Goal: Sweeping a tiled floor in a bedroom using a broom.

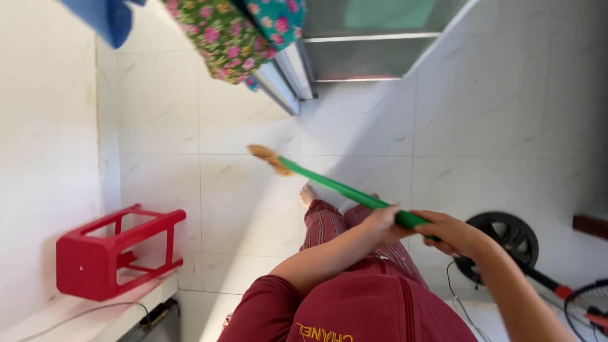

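At the bottom centre of the frame, the person is wearing a maroon short-sleeved top (373, 310) with yellow lettering, and red plaid trousers (329, 225); forearms and one foot are showing bare.

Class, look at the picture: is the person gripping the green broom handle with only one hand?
No: both the left hand and the right hand are closed around the green broom handle, side by side near its end.

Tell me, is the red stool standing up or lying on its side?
Cannot tell. The red stool has its legs pointing sideways in this view, but the whole picture looks turned.
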